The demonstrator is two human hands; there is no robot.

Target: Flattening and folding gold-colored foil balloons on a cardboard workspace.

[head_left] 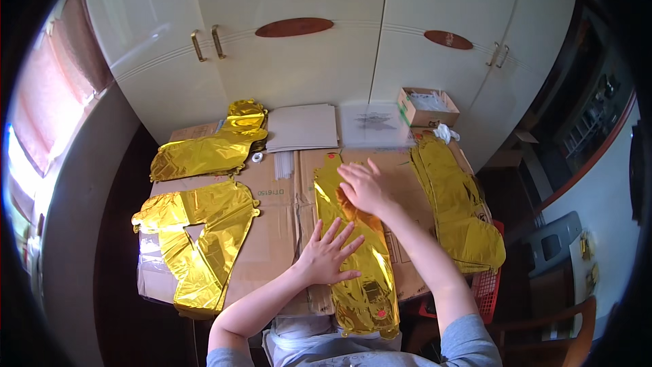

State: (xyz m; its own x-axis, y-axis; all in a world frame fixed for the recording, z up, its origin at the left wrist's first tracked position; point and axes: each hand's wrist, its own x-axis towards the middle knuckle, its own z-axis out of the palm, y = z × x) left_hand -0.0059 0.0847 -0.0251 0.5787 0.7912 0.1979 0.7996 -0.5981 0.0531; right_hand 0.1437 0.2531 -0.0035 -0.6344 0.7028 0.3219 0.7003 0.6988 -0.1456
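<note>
A long, flat gold foil balloon (375, 258) lies lengthwise before me, its lower end hanging at the table's front edge. Small red spots mark it near both ends. My left hand (331, 255) is spread open over its left edge, around the middle. Farther up, my right hand (367, 187) reaches across from the right, palm down and fingers extended over the upper part. Neither hand grips anything. Below my right palm the foil reflects an orange-brown patch. Whether each palm presses on the foil or hovers just above it, I cannot tell.
Flattened cardboard (275, 231) covers the table. More gold foil balloons lie left (227, 214), back left (204, 154) and right (451, 197). Along the back are grey-white sheets (302, 127), clear plastic bags (377, 126), and a small box (405, 110). A red basket (487, 292) sits below the right edge.
</note>
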